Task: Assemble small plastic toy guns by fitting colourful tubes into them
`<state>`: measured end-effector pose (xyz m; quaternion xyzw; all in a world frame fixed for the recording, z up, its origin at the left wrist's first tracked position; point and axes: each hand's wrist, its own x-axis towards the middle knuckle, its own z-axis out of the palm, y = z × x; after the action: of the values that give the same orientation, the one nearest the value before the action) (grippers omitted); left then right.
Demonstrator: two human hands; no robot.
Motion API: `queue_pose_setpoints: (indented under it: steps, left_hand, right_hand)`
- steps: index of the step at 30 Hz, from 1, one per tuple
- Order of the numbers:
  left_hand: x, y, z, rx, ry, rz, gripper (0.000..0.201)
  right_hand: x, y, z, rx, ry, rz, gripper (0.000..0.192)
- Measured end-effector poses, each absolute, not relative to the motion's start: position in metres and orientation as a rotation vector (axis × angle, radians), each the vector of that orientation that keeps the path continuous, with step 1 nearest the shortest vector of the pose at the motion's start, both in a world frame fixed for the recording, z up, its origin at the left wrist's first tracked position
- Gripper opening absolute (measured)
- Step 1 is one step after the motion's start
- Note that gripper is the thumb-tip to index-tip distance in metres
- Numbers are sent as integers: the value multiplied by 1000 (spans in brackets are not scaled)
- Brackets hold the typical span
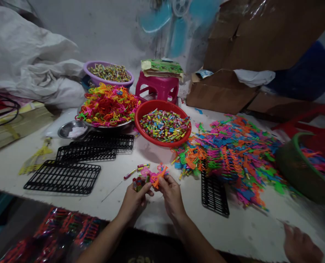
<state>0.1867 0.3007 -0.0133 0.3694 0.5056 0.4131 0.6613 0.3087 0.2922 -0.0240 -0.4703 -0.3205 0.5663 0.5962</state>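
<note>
My left hand (134,199) is closed around a small bunch of wrapped candies (138,182) just above the near table edge. My right hand (171,193) pinches an orange plastic toy piece (159,175) beside a pink one (146,172), and the two hands touch. A few loose candy sticks (136,170) lie on the table just beyond my fingers. Behind them stands a red bowl (147,109) full of wrapped candies.
A heap of colourful plastic pieces (233,153) spreads to the right beside a green basket (293,168). Black grid trays (64,177) lie at left, one (214,193) near my right hand. A metal pan of plastic loops (107,104), purple bowl (96,69), pink stool (158,87), another person's hand (301,246).
</note>
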Motion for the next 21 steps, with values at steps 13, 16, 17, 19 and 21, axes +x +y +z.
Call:
queue_pose_setpoints:
  steps: [13, 16, 17, 19, 21]
  left_hand:
    - [179, 302, -5, 651, 959, 719, 32]
    - [181, 298, -1, 668, 912, 631, 32]
    - [182, 297, -1, 699, 948, 661, 33]
    - [185, 295, 0, 778, 1074, 735, 37]
    - [188, 294, 0, 855, 1160, 798, 44]
  right_hand:
    - [350, 289, -18, -988, -1477, 1127, 41]
    - [352, 291, -4, -949, -1710, 887, 20]
    - [351, 292, 0, -988, -1655, 851, 10]
    - [347, 293, 5, -1138, -1391, 860, 13]
    - [341, 294, 5, -1252, -1121, 945, 24]
